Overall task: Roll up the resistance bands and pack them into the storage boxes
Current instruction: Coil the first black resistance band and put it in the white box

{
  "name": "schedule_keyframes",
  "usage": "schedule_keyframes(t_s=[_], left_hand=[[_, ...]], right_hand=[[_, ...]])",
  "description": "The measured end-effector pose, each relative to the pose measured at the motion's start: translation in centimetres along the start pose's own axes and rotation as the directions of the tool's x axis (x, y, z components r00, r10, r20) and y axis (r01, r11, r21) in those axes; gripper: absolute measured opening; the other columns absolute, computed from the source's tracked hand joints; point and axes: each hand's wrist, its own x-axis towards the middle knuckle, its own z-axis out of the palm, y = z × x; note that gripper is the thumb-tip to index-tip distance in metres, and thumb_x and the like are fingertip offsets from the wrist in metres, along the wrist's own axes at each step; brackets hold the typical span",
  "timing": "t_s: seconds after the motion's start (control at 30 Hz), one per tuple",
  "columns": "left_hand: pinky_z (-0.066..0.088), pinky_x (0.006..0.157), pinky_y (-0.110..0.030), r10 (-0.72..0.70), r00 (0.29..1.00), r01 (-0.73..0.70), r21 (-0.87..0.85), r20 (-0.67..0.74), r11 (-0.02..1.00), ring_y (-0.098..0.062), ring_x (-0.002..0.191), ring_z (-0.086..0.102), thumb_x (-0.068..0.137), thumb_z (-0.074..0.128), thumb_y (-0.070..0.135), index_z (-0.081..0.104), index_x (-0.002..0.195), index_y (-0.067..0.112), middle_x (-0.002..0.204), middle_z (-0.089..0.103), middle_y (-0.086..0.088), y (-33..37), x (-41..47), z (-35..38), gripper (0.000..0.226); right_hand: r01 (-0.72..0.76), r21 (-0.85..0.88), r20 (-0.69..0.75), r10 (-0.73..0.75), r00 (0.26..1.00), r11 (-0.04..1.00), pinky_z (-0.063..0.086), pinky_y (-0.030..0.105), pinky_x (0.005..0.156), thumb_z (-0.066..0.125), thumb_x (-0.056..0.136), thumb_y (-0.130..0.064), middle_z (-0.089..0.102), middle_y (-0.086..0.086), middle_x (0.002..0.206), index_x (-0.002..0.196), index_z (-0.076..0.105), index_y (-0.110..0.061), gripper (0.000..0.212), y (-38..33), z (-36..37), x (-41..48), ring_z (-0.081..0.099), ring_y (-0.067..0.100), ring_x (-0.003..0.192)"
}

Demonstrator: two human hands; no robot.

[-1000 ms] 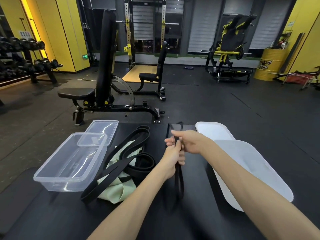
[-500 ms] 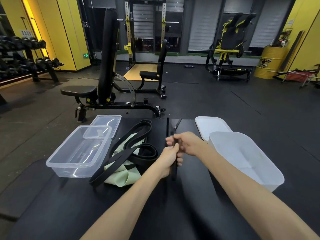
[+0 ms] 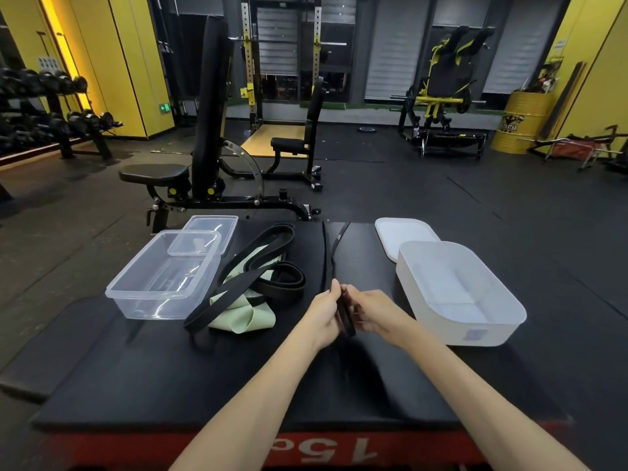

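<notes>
A thin black resistance band lies stretched along the middle of the black platform, reaching toward its far edge. My left hand and my right hand both pinch its near end, where a short folded piece hangs between them. To the left lies a heap of wider black bands over a pale green band. A clear storage box stands at the left with nothing in it. A white storage box stands at the right, also holding nothing.
The clear lid lies behind the clear box, and the white lid lies behind the white box. An adjustable weight bench stands just past the platform's far edge. A dumbbell rack is at far left.
The view has tilted down, so the platform's red front edge shows. My hands have drawn closer to me along the thin band, which now lies flat and stretched out ahead of them.
</notes>
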Motion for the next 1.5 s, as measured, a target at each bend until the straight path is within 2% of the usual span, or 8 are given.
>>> schedule_keyframes(t_s=[0.17,0.33,0.53,0.63,0.77,0.93,1.13,1.5], left_hand=[[0.046,0.062,-0.025,-0.034,0.998,0.030,-0.080,-0.054,0.996,-0.015,0.066,0.051,0.104,0.036,0.036,0.056,0.081,0.010,0.075,0.056,-0.004,-0.6,-0.3,0.5,0.040],[0.043,0.074,-0.028,0.109,0.994,-0.085,0.459,-0.025,0.884,-0.016,0.080,0.052,0.105,0.028,0.037,0.062,0.086,0.018,0.085,0.055,0.001,-1.7,-0.1,-0.7,0.043],[0.042,0.095,-0.028,0.388,0.921,-0.205,0.902,0.046,0.381,-0.016,0.100,0.056,0.094,0.056,0.037,0.058,0.118,0.020,0.110,0.056,0.000,-2.6,-0.8,-4.7,0.029],[0.045,0.091,-0.026,0.517,0.766,-0.496,0.863,0.383,0.096,-0.001,0.087,0.054,0.090,0.062,0.016,0.054,0.128,0.025,0.121,0.049,0.009,-2.7,-2.2,-6.2,0.040],[0.039,0.098,-0.023,0.350,0.670,-0.652,0.744,0.654,-0.143,-0.010,0.104,0.054,0.091,0.059,0.009,0.062,0.121,0.016,0.125,0.056,0.007,-3.4,-2.4,-6.7,0.031],[0.046,0.088,-0.029,0.392,0.701,-0.614,0.784,0.596,-0.093,-0.011,0.095,0.057,0.089,0.065,0.019,0.068,0.103,0.013,0.104,0.059,0.002,-4.3,-2.0,-6.8,0.016],[0.033,0.069,-0.006,0.477,0.697,-0.596,0.802,0.536,-0.031,0.009,0.072,0.047,0.084,0.072,0.024,0.069,0.092,0.016,0.087,0.052,0.010,-5.0,-2.2,-7.7,0.012],[0.034,0.070,-0.007,0.510,0.688,-0.610,0.792,0.516,0.022,0.008,0.071,0.049,0.084,0.073,0.026,0.069,0.095,0.022,0.091,0.059,0.014,-5.5,-2.3,-7.9,0.013]], right_hand=[[0.101,-0.202,0.065,-0.089,0.994,0.974,0.048,0.032,0.072,0.066,0.088,-0.022,0.065,0.012,0.085,0.101,0.061,0.006,0.032,2.1,-0.5,-2.4,0.057,0.016,0.074],[0.150,-0.343,0.012,-0.155,0.988,0.927,0.049,0.023,0.064,0.068,0.083,-0.017,0.063,0.001,0.070,0.071,0.061,-0.014,0.015,3.8,-0.1,-3.5,0.061,0.010,0.066],[0.264,-0.736,-0.015,-0.404,0.914,0.624,0.046,0.026,0.079,0.064,0.088,-0.022,0.071,0.003,0.091,0.098,0.070,-0.009,0.017,5.1,-0.3,-4.4,0.063,0.017,0.088],[0.302,-0.826,0.060,-0.459,0.886,0.476,0.043,0.026,0.083,0.059,0.092,-0.023,0.063,0.004,0.103,0.111,0.066,-0.014,0.023,6.0,-0.3,-4.4,0.057,0.020,0.100],[0.352,-0.878,0.154,-0.506,0.848,0.323,0.034,0.023,0.079,0.052,0.095,-0.024,0.057,0.003,0.104,0.108,0.064,-0.014,0.020,7.1,-0.2,-3.8,0.049,0.020,0.103],[0.411,-0.813,0.140,-0.547,0.826,0.413,0.036,0.019,0.082,0.056,0.093,-0.031,0.052,-0.005,0.105,0.114,0.066,-0.023,0.024,8.4,-0.5,-3.8,0.045,0.013,0.103],[0.449,-0.736,0.097,-0.576,0.811,0.507,0.036,0.016,0.081,0.064,0.086,-0.035,0.055,-0.013,0.096,0.109,0.066,-0.020,0.027,9.7,-1.8,-3.8,0.049,0.006,0.091],[0.426,-0.747,0.007,-0.636,0.772,0.510,0.038,0.020,0.080,0.065,0.085,-0.025,0.056,-0.007,0.089,0.113,0.068,-0.015,0.030,10.7,-1.4,-3.7,0.051,0.013,0.086]])
